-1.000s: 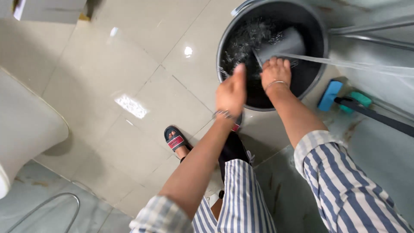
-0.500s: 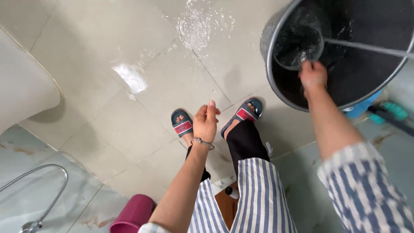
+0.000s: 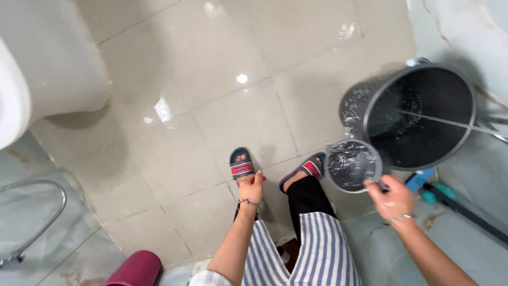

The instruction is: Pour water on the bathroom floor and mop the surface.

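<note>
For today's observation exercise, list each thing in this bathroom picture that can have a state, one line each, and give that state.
Small mug: full of water, held by its handle, beside the bucket.
Dark bucket: upright, holding water, with a thin stream running in.
Right hand: closed on the mug handle.
Left hand: loosely curled, holding nothing.
Floor tiles: wet and shiny.
Maroon container: standing at the lower edge, contents hidden.

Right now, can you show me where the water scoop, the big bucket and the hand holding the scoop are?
water scoop [image 3: 352,165], head view, on the water inside it.
big bucket [image 3: 353,108], head view, on its outer wall.
right hand [image 3: 391,198], head view, on the back of the hand.
</note>
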